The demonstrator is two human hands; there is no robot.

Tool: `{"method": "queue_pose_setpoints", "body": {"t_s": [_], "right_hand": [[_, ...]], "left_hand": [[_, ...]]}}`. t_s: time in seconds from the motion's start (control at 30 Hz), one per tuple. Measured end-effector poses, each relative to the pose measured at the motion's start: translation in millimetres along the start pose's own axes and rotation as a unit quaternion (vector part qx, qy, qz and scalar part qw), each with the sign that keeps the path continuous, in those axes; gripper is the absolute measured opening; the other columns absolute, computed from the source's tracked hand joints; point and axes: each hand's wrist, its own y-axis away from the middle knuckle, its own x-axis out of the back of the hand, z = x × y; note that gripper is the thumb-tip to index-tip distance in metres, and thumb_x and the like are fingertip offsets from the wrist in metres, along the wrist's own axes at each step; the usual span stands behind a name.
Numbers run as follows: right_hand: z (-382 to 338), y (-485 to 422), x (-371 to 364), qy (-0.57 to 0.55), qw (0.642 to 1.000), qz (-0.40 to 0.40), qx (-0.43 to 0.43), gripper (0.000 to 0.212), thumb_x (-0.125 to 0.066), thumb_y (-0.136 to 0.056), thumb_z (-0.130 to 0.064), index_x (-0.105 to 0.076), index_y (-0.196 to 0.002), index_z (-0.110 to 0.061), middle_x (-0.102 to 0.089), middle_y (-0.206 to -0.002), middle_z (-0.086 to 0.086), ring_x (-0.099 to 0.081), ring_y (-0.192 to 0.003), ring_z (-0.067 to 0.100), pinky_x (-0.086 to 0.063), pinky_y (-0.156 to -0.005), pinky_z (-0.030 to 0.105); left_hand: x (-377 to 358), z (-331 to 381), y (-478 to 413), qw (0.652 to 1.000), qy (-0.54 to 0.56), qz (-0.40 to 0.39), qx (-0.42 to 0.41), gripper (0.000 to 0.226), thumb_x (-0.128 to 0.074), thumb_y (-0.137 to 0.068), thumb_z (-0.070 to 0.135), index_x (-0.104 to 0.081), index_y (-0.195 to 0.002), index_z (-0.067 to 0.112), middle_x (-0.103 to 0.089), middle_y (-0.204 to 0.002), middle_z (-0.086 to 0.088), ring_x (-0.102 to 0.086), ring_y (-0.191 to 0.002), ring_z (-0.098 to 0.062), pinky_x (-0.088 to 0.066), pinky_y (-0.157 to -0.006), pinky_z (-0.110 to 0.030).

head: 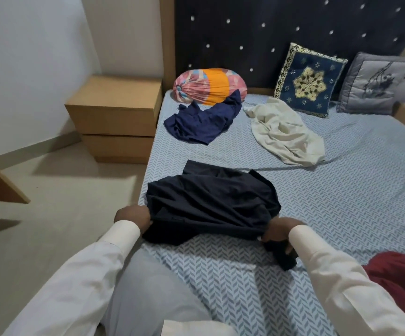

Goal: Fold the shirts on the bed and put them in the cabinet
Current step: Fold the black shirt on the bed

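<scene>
Three loose shirts and one red heap lay on the bed when we took stock.

Item one: a black shirt of soft, thin cloth (211, 209), stretched between our two hands at the near edge of the pale blue herringbone bedsheet (342, 202). Our left hand (132, 218) gripped one side with curled fingers. Our right hand (280, 232) pinched the other side, and a loose end trailed below that hand onto the sheet. The rest of it lay bunched just beyond both hands.

Item two: a crumpled navy blue shirt (203, 120), well beyond the left hand, touching a pink-and-orange striped bolster (208, 84).

Item three: a crumpled cream shirt (283, 134), well beyond the right hand, just before a dark blue embroidered square cushion (309, 81).

Item four: a dark red cloth heap (400, 275), just right of the right sleeve. We could not tell whether it was a shirt.

Item five: a brown two-drawer wooden bedside unit (116, 117), far beyond the left hand, off the bed. We could not tell whether it was the cabinet meant.

Step in hand, as we judged: the first fold of the black shirt, barely begun, with no folded shirt in view. The next move called for spreading it flat, smoothing the wrinkles and bringing the trailing end in, with both edges level.
</scene>
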Motion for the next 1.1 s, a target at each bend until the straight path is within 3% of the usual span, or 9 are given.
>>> {"method": "queue_pose_setpoints", "body": {"t_s": [0.1,0.17,0.27,0.4,0.47,0.57,0.8,0.97,1.1], "right_hand": [[-3,-3,18,0.014,0.999,0.013,-0.047,0.066,-0.057,-0.092,-0.048,-0.042,-0.142,-0.007,-0.060,-0.125,0.016,-0.069,-0.076,0.032,-0.061,-0.073,0.040],[-6,-9,44,-0.117,0.993,0.012,-0.016,0.055,-0.056,-0.094,-0.037,-0.049,-0.137,-0.002,-0.066,-0.107,0.015,-0.070,-0.080,0.032,-0.061,-0.068,0.039],[-23,-9,116,-0.443,0.886,0.065,0.122,0.033,-0.048,-0.100,-0.016,-0.054,-0.128,-0.001,-0.065,-0.100,0.009,-0.067,-0.076,0.021,-0.061,-0.059,0.033],[-66,41,232,-0.689,0.615,0.205,0.324,0.047,-0.033,-0.101,-0.016,-0.041,-0.144,-0.032,-0.060,-0.125,0.005,-0.064,-0.104,0.027,-0.058,-0.083,0.050],[-74,71,271,-0.646,0.586,0.323,0.367,0.063,-0.031,-0.089,-0.008,-0.046,-0.136,-0.047,-0.053,-0.136,-0.002,-0.058,-0.114,0.019,-0.055,-0.089,0.048],[-68,99,302,-0.504,0.632,0.480,0.341,0.068,-0.037,-0.077,-0.013,-0.052,-0.133,-0.049,-0.054,-0.141,0.000,-0.053,-0.118,0.016,-0.039,-0.110,0.036],[-44,90,274,-0.199,0.704,0.655,0.189,0.050,-0.047,-0.075,-0.015,-0.066,-0.121,-0.021,-0.057,-0.108,0.021,-0.053,-0.102,0.040,-0.047,-0.089,0.042],[-16,30,210,-0.108,0.804,0.575,0.100,0.049,-0.052,-0.080,-0.013,-0.056,-0.127,-0.028,-0.060,-0.105,0.018,-0.060,-0.095,0.039,-0.051,-0.077,0.043],[4,-13,147,-0.069,0.872,0.476,0.090,0.049,-0.053,-0.083,-0.012,-0.048,-0.131,-0.024,-0.053,-0.119,0.020,-0.058,-0.106,0.041,-0.050,-0.083,0.045]], "left_hand": [[15,10,-17,0.959,0.266,-0.093,0.032,0.019,-0.046,-0.097,0.022,-0.061,-0.097,0.011,-0.072,-0.077,-0.005,-0.067,-0.066,-0.020,-0.049,-0.059,-0.025],[42,23,-33,0.825,0.543,-0.143,0.061,0.023,-0.039,-0.104,0.019,-0.056,-0.104,0.004,-0.069,-0.064,-0.010,-0.062,-0.049,-0.017,-0.046,-0.045,-0.022],[116,44,-74,0.614,0.789,-0.009,0.021,0.026,-0.040,-0.103,0.008,-0.055,-0.124,0.006,-0.064,-0.113,-0.024,-0.067,-0.088,-0.031,-0.056,-0.058,-0.033],[266,67,-82,0.459,0.849,0.220,-0.137,0.027,-0.053,-0.097,0.007,-0.066,-0.120,0.008,-0.063,-0.126,-0.017,-0.063,-0.109,-0.025,-0.058,-0.084,-0.036],[331,66,-75,0.416,0.844,0.292,-0.173,0.035,-0.050,-0.096,0.002,-0.062,-0.129,0.006,-0.062,-0.130,-0.014,-0.063,-0.111,-0.023,-0.055,-0.092,-0.037],[383,48,-67,0.386,0.832,0.337,-0.214,0.037,-0.045,-0.096,-0.004,-0.063,-0.126,0.008,-0.060,-0.132,-0.015,-0.062,-0.115,-0.027,-0.057,-0.089,-0.039],[331,25,-61,0.465,0.752,0.417,-0.211,0.037,-0.045,-0.099,0.003,-0.062,-0.130,0.013,-0.059,-0.132,-0.002,-0.060,-0.116,-0.014,-0.055,-0.093,-0.032],[186,11,-79,0.716,0.536,0.441,-0.077,0.039,-0.048,-0.095,0.004,-0.062,-0.131,0.011,-0.060,-0.134,-0.010,-0.055,-0.124,-0.027,-0.039,-0.107,-0.031],[62,12,-81,0.844,0.367,0.383,-0.077,0.032,-0.052,-0.087,-0.001,-0.072,-0.110,0.006,-0.056,-0.111,-0.019,-0.051,-0.102,-0.041,-0.046,-0.091,-0.043]]}}
